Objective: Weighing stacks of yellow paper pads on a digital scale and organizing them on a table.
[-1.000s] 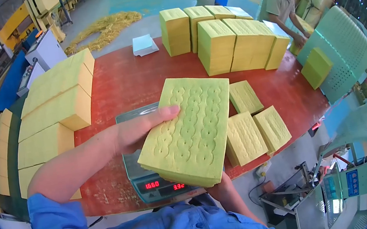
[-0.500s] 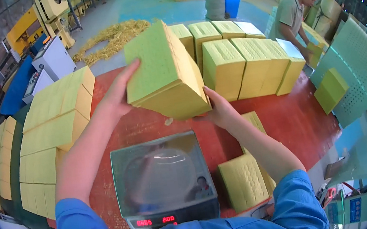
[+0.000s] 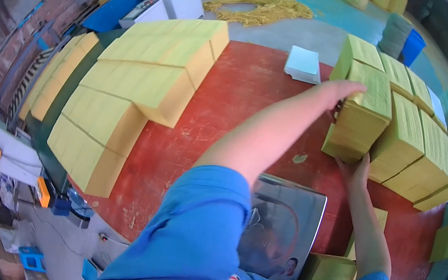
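Placing step, we judge | yellow block [image 3: 358, 124] beyond and right of the scale [image 3: 286, 217] | our left hand [image 3: 345, 92] spreads wide, gripping its upper edge; right hand [image 3: 356, 172], half-open, cups its base | next calls for squaring up, then easing fingers clear

The held yellow stack [image 3: 362, 126] appears to be of matt, slightly rough paper, the red tabletop [image 3: 217, 112] smooth but scuffed, the scale platform [image 3: 282, 226] glossy and reflective, apparently metal, the blue sleeve [image 3: 190, 225] matt cloth, and the blue bin [image 3: 412, 48] plastic.
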Available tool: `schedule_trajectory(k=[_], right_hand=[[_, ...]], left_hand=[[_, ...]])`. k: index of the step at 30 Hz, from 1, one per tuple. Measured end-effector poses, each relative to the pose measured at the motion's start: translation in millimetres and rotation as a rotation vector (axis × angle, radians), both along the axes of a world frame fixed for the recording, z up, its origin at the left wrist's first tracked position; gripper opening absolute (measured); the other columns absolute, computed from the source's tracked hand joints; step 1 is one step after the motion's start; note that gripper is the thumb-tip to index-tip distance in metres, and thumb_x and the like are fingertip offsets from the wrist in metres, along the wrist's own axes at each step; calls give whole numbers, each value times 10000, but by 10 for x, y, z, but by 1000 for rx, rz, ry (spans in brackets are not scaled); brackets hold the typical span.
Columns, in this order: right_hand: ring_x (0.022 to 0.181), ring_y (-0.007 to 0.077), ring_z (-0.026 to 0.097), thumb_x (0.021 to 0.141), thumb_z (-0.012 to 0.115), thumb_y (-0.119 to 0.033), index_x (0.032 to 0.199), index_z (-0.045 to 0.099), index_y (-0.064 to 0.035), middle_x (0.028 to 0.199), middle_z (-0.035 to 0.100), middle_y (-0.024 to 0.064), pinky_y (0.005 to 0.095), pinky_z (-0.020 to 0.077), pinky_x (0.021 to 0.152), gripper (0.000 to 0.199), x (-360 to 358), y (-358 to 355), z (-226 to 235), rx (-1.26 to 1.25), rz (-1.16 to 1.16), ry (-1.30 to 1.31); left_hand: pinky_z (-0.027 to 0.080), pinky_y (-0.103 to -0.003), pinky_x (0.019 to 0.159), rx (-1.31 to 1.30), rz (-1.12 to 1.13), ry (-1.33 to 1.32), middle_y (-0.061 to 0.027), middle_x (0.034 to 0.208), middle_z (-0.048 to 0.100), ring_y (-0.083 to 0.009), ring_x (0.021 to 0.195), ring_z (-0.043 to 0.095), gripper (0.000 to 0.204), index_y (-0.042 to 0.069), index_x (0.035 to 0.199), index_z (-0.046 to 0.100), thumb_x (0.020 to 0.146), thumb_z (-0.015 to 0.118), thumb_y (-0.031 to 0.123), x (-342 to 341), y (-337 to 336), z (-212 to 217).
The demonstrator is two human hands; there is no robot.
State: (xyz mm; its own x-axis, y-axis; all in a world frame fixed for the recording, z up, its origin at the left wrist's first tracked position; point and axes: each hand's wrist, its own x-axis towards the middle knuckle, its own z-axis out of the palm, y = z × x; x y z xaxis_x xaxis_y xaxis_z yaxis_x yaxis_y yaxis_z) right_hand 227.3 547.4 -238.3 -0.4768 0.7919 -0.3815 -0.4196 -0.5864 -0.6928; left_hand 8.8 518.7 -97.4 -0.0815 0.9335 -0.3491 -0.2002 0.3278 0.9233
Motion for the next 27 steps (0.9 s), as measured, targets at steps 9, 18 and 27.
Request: schedule_trajectory(k=[9, 18, 27], right_hand=[[1230, 288, 511, 1000, 507, -269, 1472, 337, -33, 1460, 393, 103, 454, 449, 974, 554, 618, -777, 753, 339, 317, -359], [991, 272, 649, 917, 510, -141, 1337, 448, 27, 1306, 535, 146, 357, 534, 792, 456, 855, -2962, 1704, 561, 628, -321], [1041, 308, 658, 917, 465, -25, 1318, 487, 63, 1314, 557, 212, 366, 563, 820, 411, -88, -4719, 1554, 393, 743, -181]], left_hand=[[386, -501, 1060, 326, 484, 970, -290, 1363, 498, -414, 1259, 498, 777, -5, 1379, 439, 856, 622, 539, -100, -1020, 82], [146, -544, 1189, -600, 696, 1711, -277, 1588, 162, -375, 1495, 129, 1013, 13, 1526, 256, 834, 579, 677, -2086, -4002, -203], [238, -511, 1162, -387, 459, 1627, -338, 1488, 306, -417, 1408, 300, 875, -70, 1426, 341, 787, 623, 456, -2181, -4329, -634]])
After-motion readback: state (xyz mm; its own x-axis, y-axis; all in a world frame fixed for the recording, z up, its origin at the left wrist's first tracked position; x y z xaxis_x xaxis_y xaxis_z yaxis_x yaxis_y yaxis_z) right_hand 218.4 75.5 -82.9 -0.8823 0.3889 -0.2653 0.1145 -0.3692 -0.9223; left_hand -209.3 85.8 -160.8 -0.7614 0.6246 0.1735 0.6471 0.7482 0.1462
